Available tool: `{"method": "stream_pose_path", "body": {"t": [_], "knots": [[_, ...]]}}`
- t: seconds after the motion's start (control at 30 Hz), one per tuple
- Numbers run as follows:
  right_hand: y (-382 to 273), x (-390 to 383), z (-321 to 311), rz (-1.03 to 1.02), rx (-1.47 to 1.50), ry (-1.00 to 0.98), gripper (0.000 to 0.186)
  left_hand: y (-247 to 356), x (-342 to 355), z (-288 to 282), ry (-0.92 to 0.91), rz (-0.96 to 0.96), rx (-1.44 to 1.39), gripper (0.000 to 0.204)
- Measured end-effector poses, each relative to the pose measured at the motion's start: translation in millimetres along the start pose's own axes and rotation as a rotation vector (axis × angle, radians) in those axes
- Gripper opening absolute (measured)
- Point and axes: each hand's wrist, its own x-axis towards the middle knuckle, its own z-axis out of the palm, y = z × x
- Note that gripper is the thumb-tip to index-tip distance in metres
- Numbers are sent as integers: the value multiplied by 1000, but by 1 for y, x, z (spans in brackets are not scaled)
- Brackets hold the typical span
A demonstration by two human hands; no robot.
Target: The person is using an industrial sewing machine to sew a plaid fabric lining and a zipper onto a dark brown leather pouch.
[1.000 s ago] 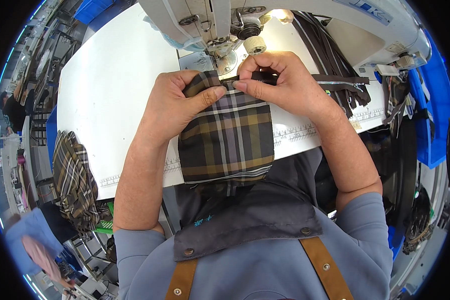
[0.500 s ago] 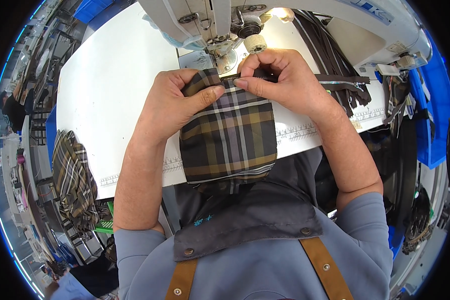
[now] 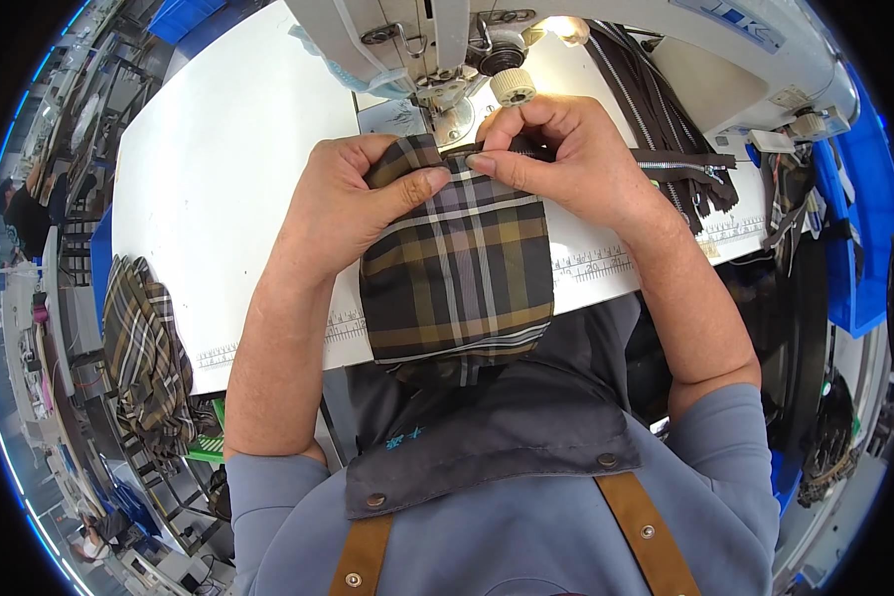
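Note:
A piece of plaid fabric (image 3: 457, 273) in black, olive and white hangs from both hands over the table's near edge toward my lap. My left hand (image 3: 363, 199) pinches its upper left part, thumb on top, where a fold stands up. My right hand (image 3: 556, 159) is closed on the upper right edge, thumb and fingers pinching the fabric together with a dark zipper (image 3: 680, 162), whose tail runs out to the right past my wrist. Just beyond my fingers are the needle plate (image 3: 454, 121) and presser area of a sewing machine (image 3: 427, 50).
The white table (image 3: 219, 199) carries a printed ruler (image 3: 591, 263) along its near edge. More dark zippers (image 3: 656, 109) lie at the right, beneath the machine arm. Plaid fabric (image 3: 144, 348) hangs in a heap at the left edge. A blue bin (image 3: 849, 248) stands at the right.
Both hands keep their pinch on the fabric. The cloth and everything around it sit very slightly further right in the picture; otherwise little differs.

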Motion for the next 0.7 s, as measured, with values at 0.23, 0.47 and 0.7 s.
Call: {"method": "stream_pose_path", "body": {"t": [0.23,0.47,0.7], "knots": [[0,0,-1,31,2,-6,9,3,0,-5,-39,-73,61,23],[1,0,-1,58,-12,-2,10,0,0,-1,-2,8,3,18],[2,0,0,15,7,13,12,0,0,-1,7,0,5,17]]}}
